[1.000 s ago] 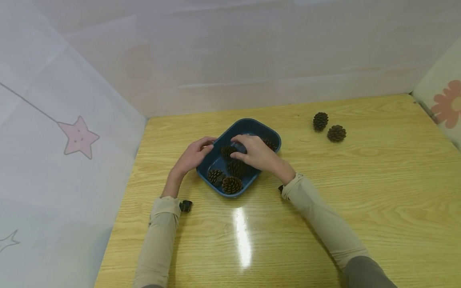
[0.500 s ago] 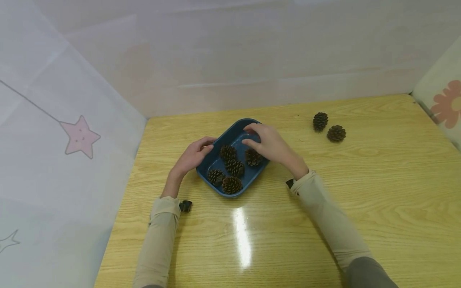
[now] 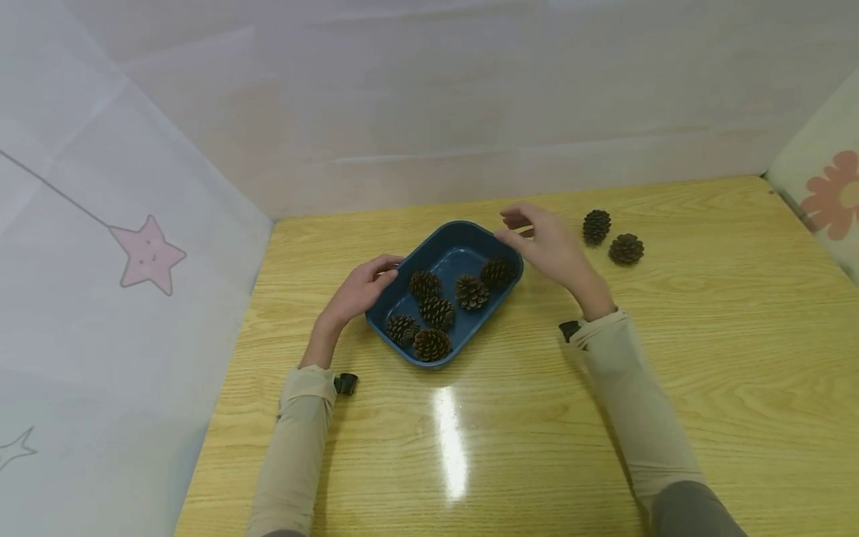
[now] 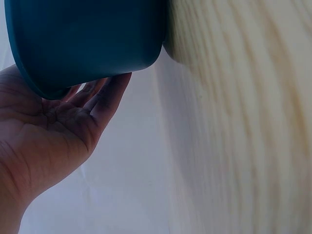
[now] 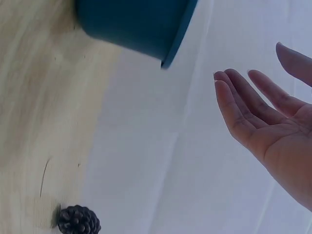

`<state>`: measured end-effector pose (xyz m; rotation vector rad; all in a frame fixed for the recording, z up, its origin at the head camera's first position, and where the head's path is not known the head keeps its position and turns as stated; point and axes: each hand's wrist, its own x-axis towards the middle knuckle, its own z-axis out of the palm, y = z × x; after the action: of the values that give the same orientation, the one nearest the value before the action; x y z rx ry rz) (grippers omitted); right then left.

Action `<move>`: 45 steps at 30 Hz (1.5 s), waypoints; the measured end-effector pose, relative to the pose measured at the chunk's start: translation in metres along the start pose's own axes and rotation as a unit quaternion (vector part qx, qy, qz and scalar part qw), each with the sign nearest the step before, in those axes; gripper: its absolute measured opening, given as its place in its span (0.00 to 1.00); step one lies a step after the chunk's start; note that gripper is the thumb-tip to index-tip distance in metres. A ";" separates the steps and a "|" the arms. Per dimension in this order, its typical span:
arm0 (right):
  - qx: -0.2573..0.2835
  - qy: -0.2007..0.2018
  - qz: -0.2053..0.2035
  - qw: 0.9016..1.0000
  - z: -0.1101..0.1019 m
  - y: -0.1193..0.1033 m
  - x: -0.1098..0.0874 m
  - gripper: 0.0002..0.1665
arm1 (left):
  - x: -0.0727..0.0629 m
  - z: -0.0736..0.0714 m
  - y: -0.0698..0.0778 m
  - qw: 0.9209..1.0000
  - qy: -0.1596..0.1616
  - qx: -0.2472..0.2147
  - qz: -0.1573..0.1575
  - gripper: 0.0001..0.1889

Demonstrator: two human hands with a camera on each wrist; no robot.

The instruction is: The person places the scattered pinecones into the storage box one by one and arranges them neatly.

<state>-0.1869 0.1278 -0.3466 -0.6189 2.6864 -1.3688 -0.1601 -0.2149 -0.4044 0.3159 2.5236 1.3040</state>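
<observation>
A blue tub (image 3: 479, 325) stands askew on the table, with several pine cones (image 3: 472, 292) lying in it. My left hand (image 3: 361, 289) rests against its left side; the thumb tip is right at the rim, and the fingers lie along the outer wall. The left wrist view shows those fingers (image 4: 109, 97) under the tub's rim, their tips partly hidden. Just beyond the tub's right corner hovers my right hand (image 3: 549, 242), holding nothing, thumb apart from the loosely bent fingers. In the right wrist view this hand (image 5: 273, 122) is apart from the tub (image 5: 136, 24).
To the right of my right hand, two pine cones lie on the wooden table (image 3: 705, 335), an upright-looking one (image 3: 596, 227) and a rounder one (image 3: 627, 249). A pale sheet (image 3: 416, 112) hangs behind the table's far edge. A thin dark strand (image 3: 567, 262) lies on the wood.
My right hand has moved out of the tub, rightward and away, past its right corner. Pine cones it covered now show. The left hand and the tub have stayed put.
</observation>
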 end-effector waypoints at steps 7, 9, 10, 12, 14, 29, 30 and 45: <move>-0.022 0.051 0.000 0.998 -0.021 0.009 -0.006 0.26 | 0.001 0.001 0.001 1.000 -0.001 -0.003 0.001 0.23; -0.024 0.063 0.006 0.998 -0.026 0.013 -0.008 0.26 | 0.001 0.001 0.000 1.000 -0.001 -0.001 0.002 0.23; -0.023 0.067 0.010 0.997 -0.029 0.014 -0.008 0.26 | 0.002 0.001 0.000 1.000 0.000 0.000 0.002 0.23; -0.021 0.074 0.017 0.997 -0.035 0.017 -0.010 0.26 | 0.002 0.001 0.000 1.000 0.000 0.001 0.001 0.23; -0.018 0.078 0.026 0.996 -0.040 0.021 -0.011 0.26 | 0.002 0.001 0.000 1.000 0.000 0.001 0.002 0.23; -0.015 0.113 0.088 0.990 -0.073 0.040 -0.026 0.32 | 0.002 0.001 -0.001 1.000 -0.001 -0.007 -0.001 0.23; -0.015 0.116 0.088 0.989 -0.074 0.040 -0.026 0.31 | 0.002 0.001 -0.001 1.000 -0.001 -0.007 -0.002 0.23; -0.036 0.137 0.116 0.983 -0.090 0.057 -0.034 0.35 | 0.002 0.002 0.000 1.000 0.001 -0.003 -0.002 0.22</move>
<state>-0.1952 0.2397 -0.3418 -0.1194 2.9133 -1.3895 -0.1614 -0.2130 -0.4059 0.3095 2.5195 1.3109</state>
